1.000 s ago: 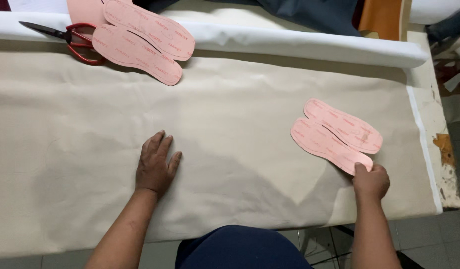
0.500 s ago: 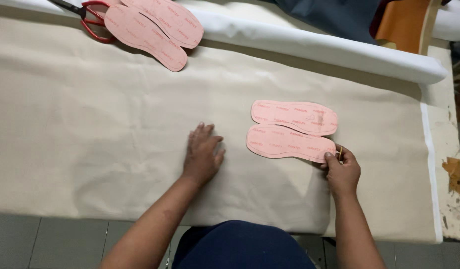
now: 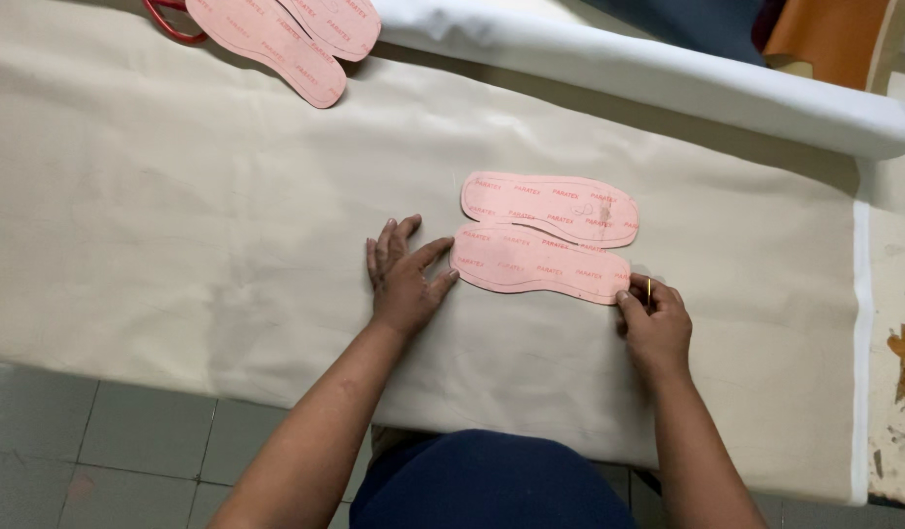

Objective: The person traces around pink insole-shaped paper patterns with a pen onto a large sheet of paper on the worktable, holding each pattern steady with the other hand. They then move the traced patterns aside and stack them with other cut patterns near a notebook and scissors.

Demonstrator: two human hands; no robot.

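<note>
Left hand [image 3: 405,279] flat, open; right hand [image 3: 654,323] pinching a pencil [image 3: 649,291].
Both now flank the near pink insole [image 3: 538,263], its twin [image 3: 550,208] at twelve; spare insoles [image 3: 286,34], scissors [image 3: 173,22] far eleven.

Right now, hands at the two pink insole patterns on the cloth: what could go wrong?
1. The near insole pattern is touched only at its ends, by the left hand and the right hand; it could slide on the beige cloth.
2. It sits tight against the far insole pattern; a nudge might shift that one too.
3. The right hand's thin yellow tool may snag the cloth.
</note>
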